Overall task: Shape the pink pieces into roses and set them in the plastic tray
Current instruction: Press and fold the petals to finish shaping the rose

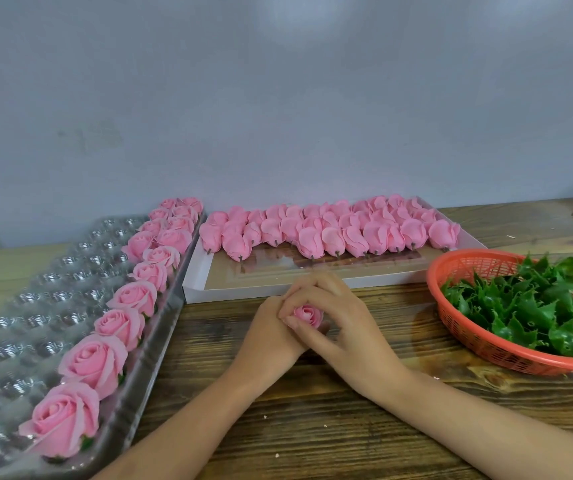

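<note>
In the head view we hold one pink rose (308,315) over the table (312,427), just in front of the white box (278,294) of pink pieces (330,233). It looks light, soft and easily crushed, so we judge it best gripped low at its base. Our left hand (269,332) and right hand (347,317) both curl round it, fingers overlapping.

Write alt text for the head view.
The left hand and right hand hold a pink rose over a wooden table. Finished roses line a plastic tray at left; unshaped pink pieces lie in a white box behind, green leaves in an orange basket at right.
</note>
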A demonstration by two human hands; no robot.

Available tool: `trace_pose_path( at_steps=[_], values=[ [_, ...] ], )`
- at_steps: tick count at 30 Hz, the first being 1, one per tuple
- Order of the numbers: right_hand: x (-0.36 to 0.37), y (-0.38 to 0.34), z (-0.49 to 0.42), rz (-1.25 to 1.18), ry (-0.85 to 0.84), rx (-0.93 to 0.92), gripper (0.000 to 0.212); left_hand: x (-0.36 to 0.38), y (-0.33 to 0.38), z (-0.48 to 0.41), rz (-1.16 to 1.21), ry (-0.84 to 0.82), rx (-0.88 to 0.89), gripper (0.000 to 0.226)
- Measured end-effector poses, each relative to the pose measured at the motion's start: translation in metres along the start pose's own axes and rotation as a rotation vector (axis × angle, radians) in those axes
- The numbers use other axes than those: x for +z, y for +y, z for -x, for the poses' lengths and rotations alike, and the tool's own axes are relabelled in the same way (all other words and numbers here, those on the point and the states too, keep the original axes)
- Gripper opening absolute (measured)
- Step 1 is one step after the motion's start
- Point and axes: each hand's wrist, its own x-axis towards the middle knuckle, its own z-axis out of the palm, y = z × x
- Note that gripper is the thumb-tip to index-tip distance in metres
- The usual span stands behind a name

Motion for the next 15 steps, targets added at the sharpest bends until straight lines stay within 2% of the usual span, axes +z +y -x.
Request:
trace_pose_path(
  at_steps=[3, 6, 7, 10, 15],
  values=[
    [-0.0004, -0.0003, -0.0007, -0.014, -0.029, 0.024, 0.01, -0.0014, 0.002, 0.0043, 0.03, -0.008, -0.033, 0.029],
    [-0.002, -0.0012, -0.0016, -0.03, -0.023, 0.02, 0.023, -0.0051, 0.0004, 0.0095, 0.204, 0.043, -0.066, 0.044],
    [-0.0026, -0.0012, -0.0017, -0.047, -0.003, 0.015, 0.026, -0.0058, 0.0003, 0.0091, 0.192, 0.041, -0.057, 0.044],
    [-0.0033, -0.0001, -0.0017, -0.105, 0.065, 0.042, 0.021, -0.0069, 0.0038, 0.0043, 0.116, 0.008, -0.057, 0.023],
    [-0.0025, 0.0058, -0.0024, -0.176, 0.059, 0.134, 0.019, -0.0094, 0.0048, 0.0033, 0.32, 0.066, -0.184, 0.024]
  ],
)
